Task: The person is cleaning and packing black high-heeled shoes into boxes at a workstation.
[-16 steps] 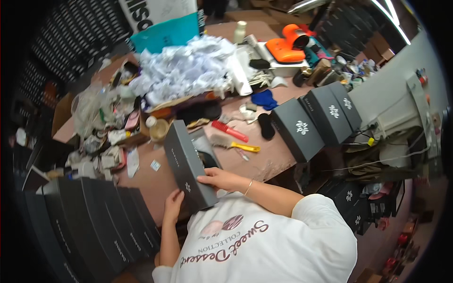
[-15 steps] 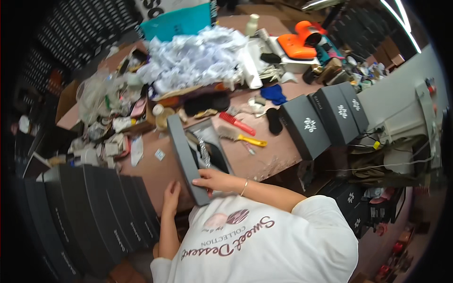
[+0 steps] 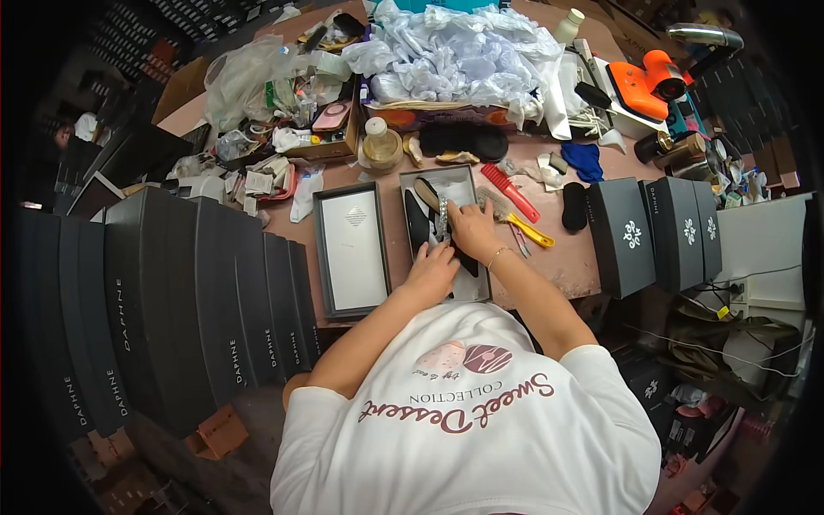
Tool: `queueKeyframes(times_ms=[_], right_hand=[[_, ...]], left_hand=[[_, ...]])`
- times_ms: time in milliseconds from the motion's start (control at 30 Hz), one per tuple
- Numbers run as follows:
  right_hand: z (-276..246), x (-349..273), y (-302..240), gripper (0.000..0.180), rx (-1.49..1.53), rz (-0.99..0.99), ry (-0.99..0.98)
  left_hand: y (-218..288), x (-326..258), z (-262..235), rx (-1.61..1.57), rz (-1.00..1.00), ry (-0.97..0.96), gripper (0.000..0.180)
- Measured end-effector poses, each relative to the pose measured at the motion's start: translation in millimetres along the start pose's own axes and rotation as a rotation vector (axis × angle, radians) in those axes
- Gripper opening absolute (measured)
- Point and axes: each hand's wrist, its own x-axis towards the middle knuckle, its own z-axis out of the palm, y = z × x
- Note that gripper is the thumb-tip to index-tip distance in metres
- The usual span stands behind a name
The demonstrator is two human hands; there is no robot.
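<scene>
A: Two hands, both yours, are in the open shoe box (image 3: 468, 287). Left hand (image 3: 433, 268) rests on the black shoes (image 3: 418, 225) near the box's front edge, fingers curled down, loosely closed on them. Right hand (image 3: 472, 230) sits just behind it, fingertips pinching the sparkly strap (image 3: 443, 215).

B: Risks?

A: My guess: the strap could snag or bend if you press hard. Box lid (image 3: 352, 249) lies face-up just left of the box; red comb (image 3: 510, 191) and yellow tool (image 3: 530, 230) crowd its right side, easy to knock w/ your wrist.
</scene>
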Motion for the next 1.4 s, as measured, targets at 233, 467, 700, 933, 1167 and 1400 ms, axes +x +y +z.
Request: queueKeyframes(times_ms=[233,467,700,933,1167,1400], right_hand=[[-84.6,-2.8,47.5,0.024,0.657,0.179,0.125],[-141.7,20.0,-15.3,0.030,0.745,-0.374,-0.203],[-21.1,-50.7,-2.1,0.044,0.756,0.204,-0.416],[-0.8,-69.3,-34.7,0.028,0.722,0.296,-0.352],[-101.9,-111.1,17.9,0.023,0.563,0.355,-0.103],[-20.0,-163.6,83.7,0.038,0.352,0.243,-0.146]], left_hand=[[-22.5,-52.6,-56.8,-0.635,-0.296,0.454,0.046],[-12.8,-26.2,-130.5,-0.355,-0.266,-0.326,0.049],[-117.8,-113.4,-15.3,-1.308,-0.797,0.432,0.036],[-61.4,-72.1,-33.9,-0.438,-0.551,0.615,0.047],[-75.9,-85.6,-33.0,-0.246,-0.692,0.681,0.046],[-178.9,-135.9,27.1,-0.635,-1.137,0.301,0.055]])
